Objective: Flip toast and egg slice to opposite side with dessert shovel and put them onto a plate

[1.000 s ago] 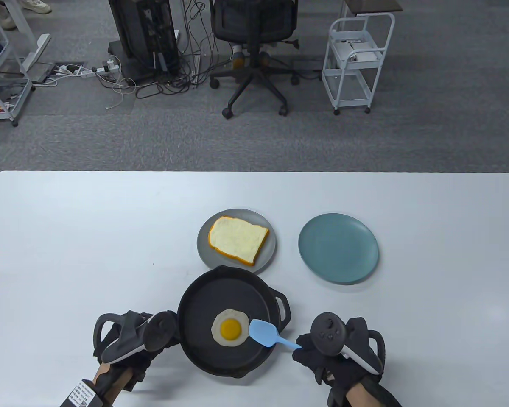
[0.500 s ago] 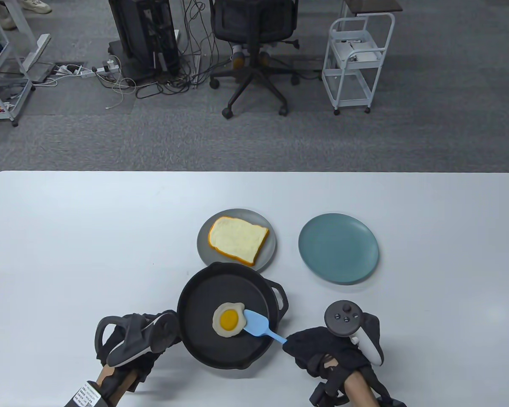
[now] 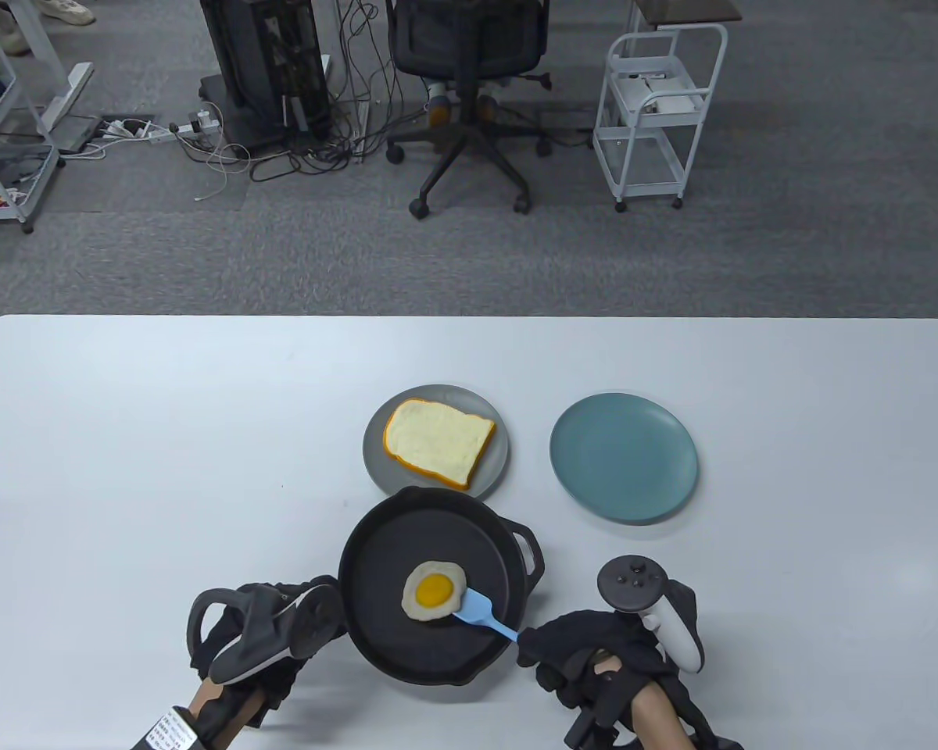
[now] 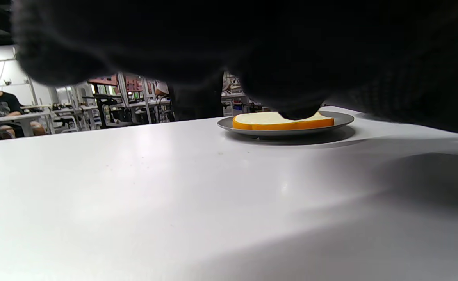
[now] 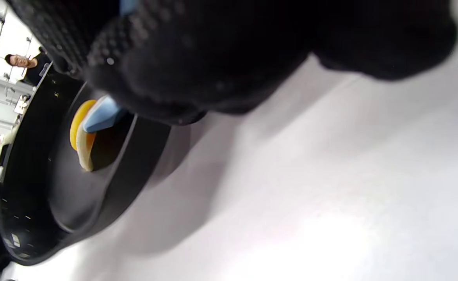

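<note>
A fried egg slice (image 3: 434, 590) lies yolk up in the black pan (image 3: 383, 547), near its front right. My right hand (image 3: 586, 648) grips the handle of the blue dessert shovel (image 3: 481, 611), whose blade has slid partly under the egg's right edge; the right wrist view shows the blade (image 5: 102, 115) under the lifted egg (image 5: 81, 142). My left hand (image 3: 270, 625) holds the pan's handle at its left side. The toast (image 3: 438, 443) rests on the grey plate (image 3: 496, 473) behind the pan, also seen as toast (image 4: 268, 121) in the left wrist view.
An empty teal plate (image 3: 624, 457) sits right of the grey plate. The white table (image 3: 125, 469) stretches wide to the left and back. Beyond its far edge stand an office chair (image 3: 469, 86) and a white cart (image 3: 656, 117).
The pan has shifted slightly right. The shovel blade has gone from beside the egg to under its right edge, and the egg has tilted up a little.
</note>
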Demonstrator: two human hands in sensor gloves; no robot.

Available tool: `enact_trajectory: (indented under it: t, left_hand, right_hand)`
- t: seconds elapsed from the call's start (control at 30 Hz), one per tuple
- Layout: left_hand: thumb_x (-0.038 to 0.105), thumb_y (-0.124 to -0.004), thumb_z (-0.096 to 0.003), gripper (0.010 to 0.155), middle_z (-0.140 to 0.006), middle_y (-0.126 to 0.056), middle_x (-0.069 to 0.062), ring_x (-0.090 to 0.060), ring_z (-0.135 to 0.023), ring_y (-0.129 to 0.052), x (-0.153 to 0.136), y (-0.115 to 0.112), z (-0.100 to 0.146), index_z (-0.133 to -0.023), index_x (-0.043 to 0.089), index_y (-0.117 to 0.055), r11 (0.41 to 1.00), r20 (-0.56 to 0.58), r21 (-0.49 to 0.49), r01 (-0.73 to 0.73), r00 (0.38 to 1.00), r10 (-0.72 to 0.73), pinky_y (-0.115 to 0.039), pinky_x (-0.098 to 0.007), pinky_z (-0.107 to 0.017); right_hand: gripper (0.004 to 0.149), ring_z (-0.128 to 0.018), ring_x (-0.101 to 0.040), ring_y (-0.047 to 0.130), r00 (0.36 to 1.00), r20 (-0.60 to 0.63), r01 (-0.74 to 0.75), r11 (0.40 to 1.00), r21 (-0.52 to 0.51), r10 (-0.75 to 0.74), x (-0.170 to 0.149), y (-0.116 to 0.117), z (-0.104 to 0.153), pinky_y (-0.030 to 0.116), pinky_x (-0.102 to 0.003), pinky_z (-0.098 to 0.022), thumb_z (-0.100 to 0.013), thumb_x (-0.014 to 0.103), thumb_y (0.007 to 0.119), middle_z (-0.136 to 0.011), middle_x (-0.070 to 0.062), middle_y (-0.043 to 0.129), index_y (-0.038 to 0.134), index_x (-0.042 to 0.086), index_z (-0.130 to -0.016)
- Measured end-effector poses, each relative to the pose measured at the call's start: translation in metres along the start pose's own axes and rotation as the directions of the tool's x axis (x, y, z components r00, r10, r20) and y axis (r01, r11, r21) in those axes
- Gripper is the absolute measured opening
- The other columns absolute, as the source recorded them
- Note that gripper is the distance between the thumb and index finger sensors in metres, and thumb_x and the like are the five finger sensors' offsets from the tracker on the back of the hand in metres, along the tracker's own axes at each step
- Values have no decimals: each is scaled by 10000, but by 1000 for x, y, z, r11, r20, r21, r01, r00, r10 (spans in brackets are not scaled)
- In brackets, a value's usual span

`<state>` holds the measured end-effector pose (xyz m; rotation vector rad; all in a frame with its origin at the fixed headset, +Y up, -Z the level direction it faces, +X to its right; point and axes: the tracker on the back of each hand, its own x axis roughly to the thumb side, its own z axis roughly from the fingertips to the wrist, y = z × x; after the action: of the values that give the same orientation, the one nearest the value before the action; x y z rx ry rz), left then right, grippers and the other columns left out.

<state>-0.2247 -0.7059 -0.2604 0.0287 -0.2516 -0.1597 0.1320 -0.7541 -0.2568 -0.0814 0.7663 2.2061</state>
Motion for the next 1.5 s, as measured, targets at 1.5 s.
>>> enact_trajectory:
  t: [1.5]
  left_hand:
    - [622, -870, -283, 570, -189, -991, 170, -120, -7, -968, -5, -5, -2, -772, 335, -931, 991, -54, -50, -123, 991, 121, -912, -377, -289]
  right_hand:
    - [476, -389, -168, 1060, 605, 5, -459, 354, -815, 796, 65, 34, 51, 883, -391, -345, -371, 471, 927, -566, 67, 1081, 961, 252, -792]
